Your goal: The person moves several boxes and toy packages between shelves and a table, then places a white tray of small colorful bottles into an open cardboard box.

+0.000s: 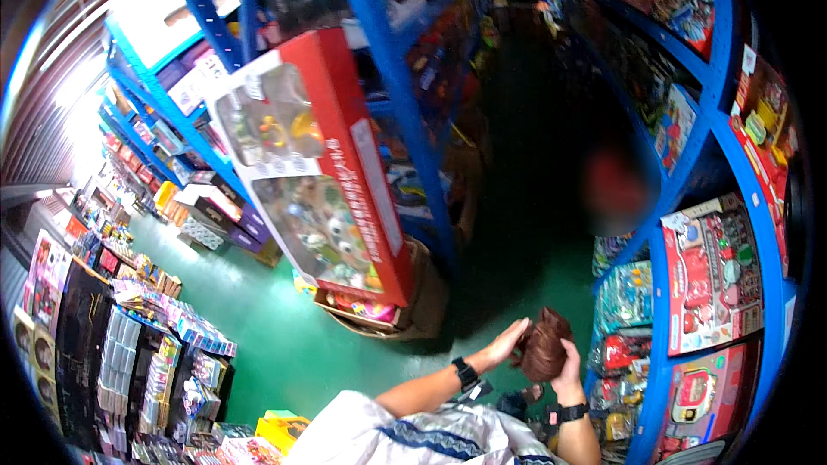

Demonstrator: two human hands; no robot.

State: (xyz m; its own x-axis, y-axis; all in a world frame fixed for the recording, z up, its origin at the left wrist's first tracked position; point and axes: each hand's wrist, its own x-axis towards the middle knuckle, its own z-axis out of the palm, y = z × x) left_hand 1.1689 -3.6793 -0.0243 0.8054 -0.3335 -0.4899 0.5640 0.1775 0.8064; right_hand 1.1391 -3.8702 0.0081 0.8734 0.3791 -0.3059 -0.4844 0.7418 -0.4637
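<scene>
Between my hands, in front of my chest, is a glossy dark brown bundle (pixel 546 349), soft and wrinkled; whether it is cloth, hair or a wrapped item cannot be made out. My right hand (pixel 568 365) grips its right side, with the thumb over the edge. Along the left side, my left hand (pixel 506 343) holds it with the fingers stretched against it. Both wrists wear black bands. The large red toy box (pixel 362 206) with clear windows stands beyond my left hand, on top of a cardboard carton (pixel 423 310).
Blue metal racking (pixel 685 168) full of packaged toys rises close on my right. Another blue rack post (pixel 413 142) stands beside the red box. Green floor (pixel 284 361) runs between shelves. Stacked boxed goods (pixel 119 361) and a yellow box (pixel 281 429) lie at lower left.
</scene>
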